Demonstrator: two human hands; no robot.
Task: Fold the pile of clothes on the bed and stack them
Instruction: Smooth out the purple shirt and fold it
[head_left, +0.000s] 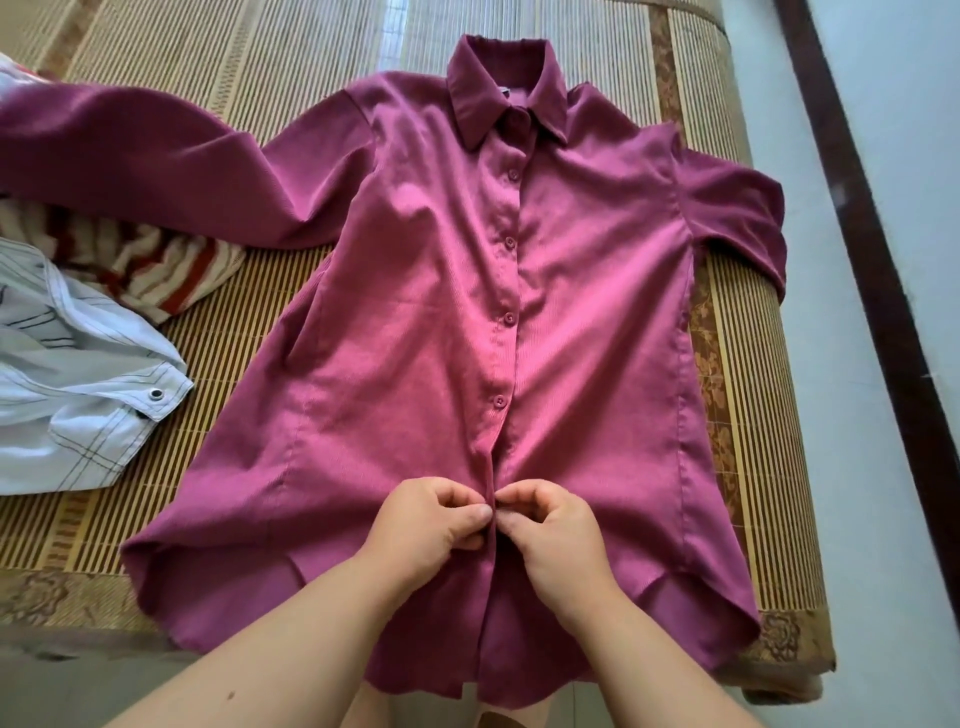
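Magenta shirt (436, 322) lies face up and spread flat on the bed (239, 364), which is covered by a bamboo mat; collar at the far end, hem hanging off the near edge toward the person. Left grip (426, 519) and right grip (550, 525) sit side by side, fingertips almost touching, both pinched shut on the shirt's front placket low down, just above the hem. The line of fastened buttons (506, 317) runs straight away from the grips up to the collar (506, 88). One sleeve stretches out far left of the left grip, the other is bunched at the bed edge far right of the right grip. Left of the left grip, well apart: a white garment (78, 395) with dark stitching and snaps, and beyond it a red-and-cream striped cloth (156, 265) partly under the sleeve. A small neck tag shows inside the collar; no writing legible.
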